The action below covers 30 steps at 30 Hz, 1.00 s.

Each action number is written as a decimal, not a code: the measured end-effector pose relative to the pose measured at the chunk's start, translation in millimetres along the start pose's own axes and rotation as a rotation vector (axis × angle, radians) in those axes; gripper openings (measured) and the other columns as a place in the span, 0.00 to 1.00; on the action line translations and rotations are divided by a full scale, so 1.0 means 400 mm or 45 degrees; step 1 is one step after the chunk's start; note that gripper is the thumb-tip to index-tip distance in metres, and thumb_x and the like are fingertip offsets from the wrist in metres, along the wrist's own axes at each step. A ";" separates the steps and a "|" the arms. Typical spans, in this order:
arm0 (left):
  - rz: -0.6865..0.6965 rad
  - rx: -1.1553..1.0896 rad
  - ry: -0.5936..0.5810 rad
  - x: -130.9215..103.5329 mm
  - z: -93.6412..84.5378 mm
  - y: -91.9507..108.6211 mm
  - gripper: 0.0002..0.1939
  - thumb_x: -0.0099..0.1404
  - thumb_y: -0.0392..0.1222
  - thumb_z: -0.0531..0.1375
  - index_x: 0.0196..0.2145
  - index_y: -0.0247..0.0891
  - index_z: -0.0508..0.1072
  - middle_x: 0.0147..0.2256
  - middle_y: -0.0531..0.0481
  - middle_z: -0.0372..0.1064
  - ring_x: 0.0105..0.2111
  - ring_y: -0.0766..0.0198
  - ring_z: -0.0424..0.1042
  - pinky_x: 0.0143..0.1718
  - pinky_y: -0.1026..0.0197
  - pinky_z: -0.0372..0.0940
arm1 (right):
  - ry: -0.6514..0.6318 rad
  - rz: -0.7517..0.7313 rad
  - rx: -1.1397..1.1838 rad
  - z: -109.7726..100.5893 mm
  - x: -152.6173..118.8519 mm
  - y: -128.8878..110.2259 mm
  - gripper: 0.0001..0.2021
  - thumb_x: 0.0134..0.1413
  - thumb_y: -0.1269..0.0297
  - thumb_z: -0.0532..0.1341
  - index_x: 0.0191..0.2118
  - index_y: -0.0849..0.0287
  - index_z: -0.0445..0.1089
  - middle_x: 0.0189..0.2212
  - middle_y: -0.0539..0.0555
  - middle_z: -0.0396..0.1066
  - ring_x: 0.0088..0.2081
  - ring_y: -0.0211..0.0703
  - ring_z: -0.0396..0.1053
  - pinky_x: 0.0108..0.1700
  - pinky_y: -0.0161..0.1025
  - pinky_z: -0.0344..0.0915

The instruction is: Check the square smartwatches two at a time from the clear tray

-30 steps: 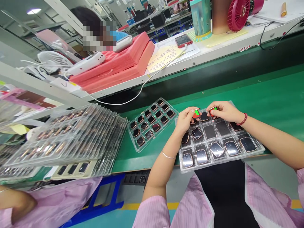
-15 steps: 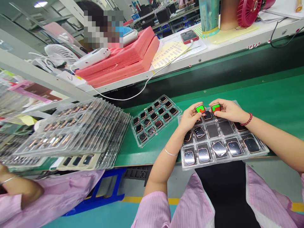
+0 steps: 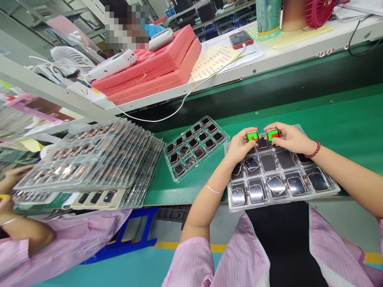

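Observation:
My left hand [image 3: 241, 144] is closed on a smartwatch [image 3: 253, 137] whose lit screen is green with red. A second smartwatch [image 3: 272, 136], lit in the same colours, is pinched in my right hand [image 3: 285, 138], its thumb on the lower screen. Both are held side by side, a little apart, over the back of a clear plastic tray [image 3: 269, 204]. Dark-screened watches sit in several of its pockets, such as one watch [image 3: 276, 186] turned askew in the front row. Two middle pockets show no watch. My hands and forearms hide parts of the tray.
Left of it lies another clear tray [image 3: 177, 179] of dark watches. Further left rises a tall stack of filled trays [image 3: 131, 159], with a co-worker's arm [image 3: 26, 235] beside it. A shelf along the back holds pink foam [image 3: 149, 75], a phone [image 3: 241, 38] and a white cable [image 3: 167, 119].
My hands keep hold of the two watches in nearly the same place; the red patches on both screens have changed shape. At the left, the co-worker's hand has come up beside the tray stack.

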<state>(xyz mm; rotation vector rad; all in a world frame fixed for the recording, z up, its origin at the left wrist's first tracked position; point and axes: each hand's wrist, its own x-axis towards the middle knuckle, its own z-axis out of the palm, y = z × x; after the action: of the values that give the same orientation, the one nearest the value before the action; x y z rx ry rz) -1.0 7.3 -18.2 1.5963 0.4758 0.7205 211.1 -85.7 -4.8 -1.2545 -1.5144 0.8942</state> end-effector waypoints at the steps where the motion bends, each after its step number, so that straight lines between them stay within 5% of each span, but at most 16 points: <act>1: -0.002 0.003 0.005 -0.001 0.001 0.002 0.25 0.59 0.46 0.68 0.53 0.38 0.71 0.43 0.44 0.77 0.44 0.59 0.77 0.45 0.57 0.72 | 0.006 -0.001 -0.005 0.000 0.000 -0.001 0.18 0.49 0.66 0.64 0.49 0.56 0.72 0.42 0.55 0.76 0.36 0.45 0.74 0.38 0.43 0.74; 13: -0.051 0.041 0.062 -0.007 0.008 0.029 0.21 0.61 0.52 0.67 0.47 0.38 0.73 0.39 0.46 0.78 0.35 0.63 0.76 0.39 0.59 0.71 | -0.020 0.079 0.069 0.003 -0.002 -0.023 0.09 0.53 0.62 0.65 0.40 0.57 0.75 0.34 0.54 0.79 0.32 0.44 0.75 0.34 0.41 0.74; 23: -0.011 0.044 0.073 -0.003 0.005 0.017 0.21 0.57 0.44 0.68 0.48 0.38 0.71 0.37 0.47 0.77 0.39 0.61 0.77 0.40 0.60 0.69 | -0.029 0.068 0.071 0.002 0.002 0.000 0.18 0.51 0.68 0.61 0.50 0.55 0.75 0.43 0.56 0.79 0.35 0.45 0.77 0.35 0.43 0.77; 30: -0.036 0.059 0.068 -0.004 0.006 0.018 0.22 0.57 0.41 0.67 0.49 0.38 0.71 0.37 0.47 0.77 0.39 0.60 0.77 0.40 0.60 0.69 | -0.036 0.032 0.002 0.001 0.001 -0.003 0.20 0.47 0.71 0.61 0.48 0.56 0.74 0.41 0.56 0.78 0.35 0.47 0.77 0.38 0.46 0.76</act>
<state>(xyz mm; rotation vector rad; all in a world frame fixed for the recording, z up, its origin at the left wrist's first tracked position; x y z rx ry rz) -1.1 3.5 -11.5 1.6134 0.5565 0.7374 210.5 -85.7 -3.5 -1.2671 -1.5224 0.9332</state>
